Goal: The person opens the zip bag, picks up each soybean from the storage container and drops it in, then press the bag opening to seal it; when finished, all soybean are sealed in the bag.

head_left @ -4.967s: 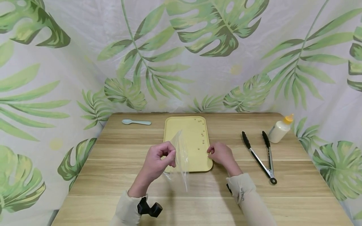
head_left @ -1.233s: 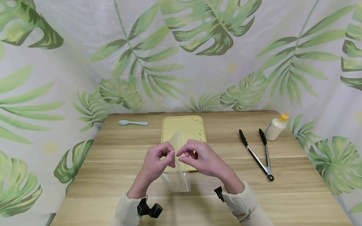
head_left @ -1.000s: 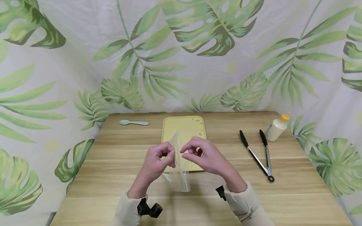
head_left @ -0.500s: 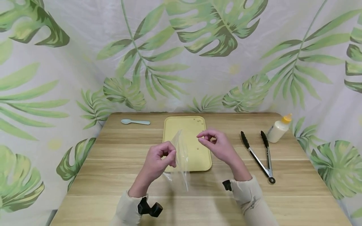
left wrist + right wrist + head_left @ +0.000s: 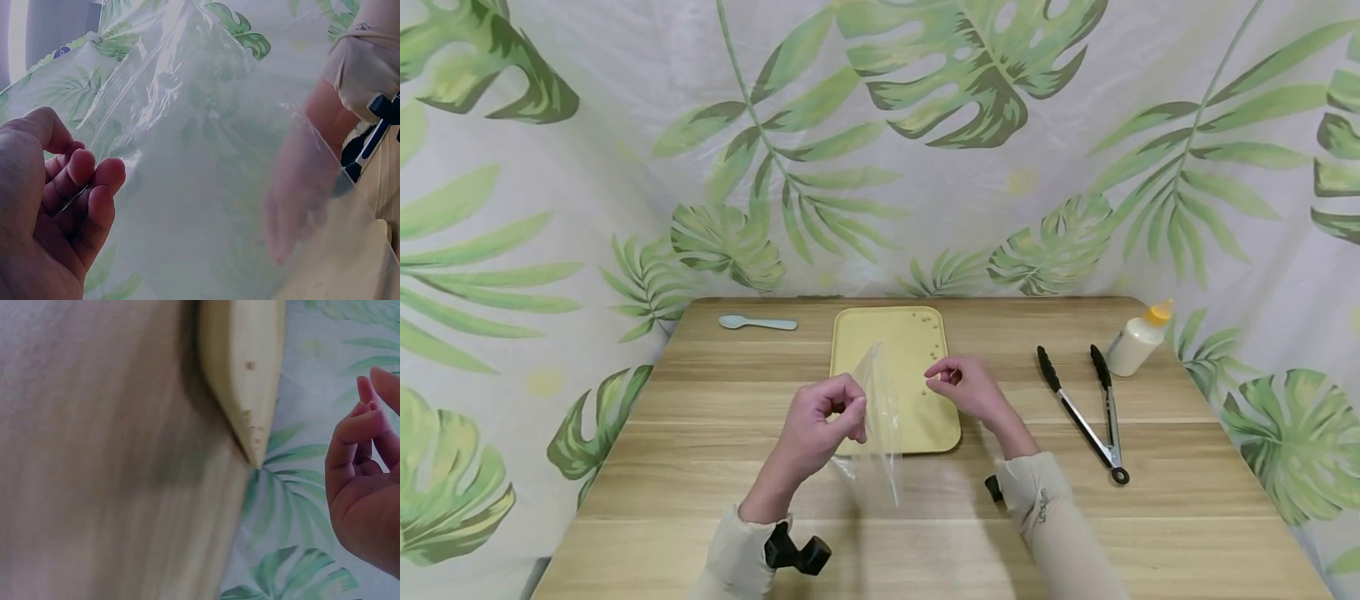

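My left hand (image 5: 826,417) pinches the upper edge of a clear plastic bag (image 5: 880,433), which hangs upright in front of the yellow tray (image 5: 853,329). In the left wrist view the bag spreads wide beside the curled fingers, and my right hand shows blurred through it. Small brownish pellets (image 5: 935,345) are scattered along the tray's right side. Over that side hovers my right hand (image 5: 973,392), thumb and forefinger slightly apart near a lone pellet (image 5: 923,392). Nothing shows between those fingertips in the right wrist view.
To the right, black-tipped metal tongs (image 5: 1093,433) lie spread on the wooden table (image 5: 700,483). Behind them stands a squeeze bottle (image 5: 1135,346) with a yellow cap. A pale blue spoon (image 5: 760,322) lies at the back left. Patterned cloth hangs behind the table.
My right hand was close beside the bag about a second ago, then moved right and down to the tray's right side. My left hand keeps holding the bag in place.
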The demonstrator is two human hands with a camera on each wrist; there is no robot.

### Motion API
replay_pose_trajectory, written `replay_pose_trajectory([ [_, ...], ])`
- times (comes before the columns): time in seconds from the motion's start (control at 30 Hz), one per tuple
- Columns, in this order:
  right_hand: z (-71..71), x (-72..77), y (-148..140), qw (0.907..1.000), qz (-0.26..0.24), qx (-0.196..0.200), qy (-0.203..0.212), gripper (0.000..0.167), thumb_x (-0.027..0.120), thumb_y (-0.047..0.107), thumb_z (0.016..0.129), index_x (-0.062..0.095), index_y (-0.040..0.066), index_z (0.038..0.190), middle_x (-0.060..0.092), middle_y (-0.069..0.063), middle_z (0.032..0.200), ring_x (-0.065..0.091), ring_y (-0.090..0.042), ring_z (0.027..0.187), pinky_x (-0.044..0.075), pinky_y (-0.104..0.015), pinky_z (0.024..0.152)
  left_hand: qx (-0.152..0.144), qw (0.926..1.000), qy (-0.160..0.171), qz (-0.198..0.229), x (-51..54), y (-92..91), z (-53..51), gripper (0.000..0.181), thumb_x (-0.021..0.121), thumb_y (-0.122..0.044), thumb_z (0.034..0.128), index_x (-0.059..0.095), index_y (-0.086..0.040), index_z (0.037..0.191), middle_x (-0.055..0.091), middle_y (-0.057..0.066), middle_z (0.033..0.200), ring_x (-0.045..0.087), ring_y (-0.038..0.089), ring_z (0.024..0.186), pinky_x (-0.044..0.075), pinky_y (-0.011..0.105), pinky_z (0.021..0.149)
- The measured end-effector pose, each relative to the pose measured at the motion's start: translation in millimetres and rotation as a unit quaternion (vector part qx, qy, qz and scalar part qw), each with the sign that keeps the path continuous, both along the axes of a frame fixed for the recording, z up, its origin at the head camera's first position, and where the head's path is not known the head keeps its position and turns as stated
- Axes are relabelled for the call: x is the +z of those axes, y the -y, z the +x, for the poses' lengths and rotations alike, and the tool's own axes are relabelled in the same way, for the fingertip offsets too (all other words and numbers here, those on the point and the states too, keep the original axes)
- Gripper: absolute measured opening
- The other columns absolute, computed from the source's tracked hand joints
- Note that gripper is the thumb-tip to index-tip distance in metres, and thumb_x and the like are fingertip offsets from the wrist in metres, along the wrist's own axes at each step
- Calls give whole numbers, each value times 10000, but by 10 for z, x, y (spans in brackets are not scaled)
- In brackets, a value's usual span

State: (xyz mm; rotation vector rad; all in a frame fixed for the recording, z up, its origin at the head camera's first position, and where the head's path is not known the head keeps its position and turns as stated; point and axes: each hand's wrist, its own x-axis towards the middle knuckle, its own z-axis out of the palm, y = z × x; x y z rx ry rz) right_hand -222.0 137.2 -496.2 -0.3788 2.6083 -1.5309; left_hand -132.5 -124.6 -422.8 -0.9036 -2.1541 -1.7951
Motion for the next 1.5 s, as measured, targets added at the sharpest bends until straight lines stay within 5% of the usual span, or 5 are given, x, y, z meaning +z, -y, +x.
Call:
replay_pose_trajectory([
  [0.4, -199, -290, 60, 9971, 603, -16, 469, 106, 753, 23, 898, 766, 21, 1003, 543, -18, 814, 495, -138, 706, 427, -234, 613, 26, 10000, 34, 5, -18, 7, -7, 244, 580, 74, 954, 598, -81, 766, 574, 63, 547, 646, 132, 512, 550, 288, 523],
  [0.9, -240, -299, 164, 9901, 1319, -54, 474, 179, 807, -10, 800, 776, 54, 964, 546, -6, 747, 496, -140, 681, 415, -256, 644, 63, 10000, 27, 20, -9, 16, 1, 241, 582, 72, 951, 599, -84, 768, 578, 65, 550, 646, 135, 511, 554, 293, 520],
  [1.5, -260, -313, 219, 9777, 2080, -111, 254, 113, 798, 47, 819, 772, 116, 905, 616, 8, 775, 549, -137, 721, 434, -275, 687, 59, 10000, 16, 73, 1, 33, 20, 241, 576, 80, 956, 592, -72, 769, 567, 78, 547, 645, 121, 512, 553, 287, 515],
])
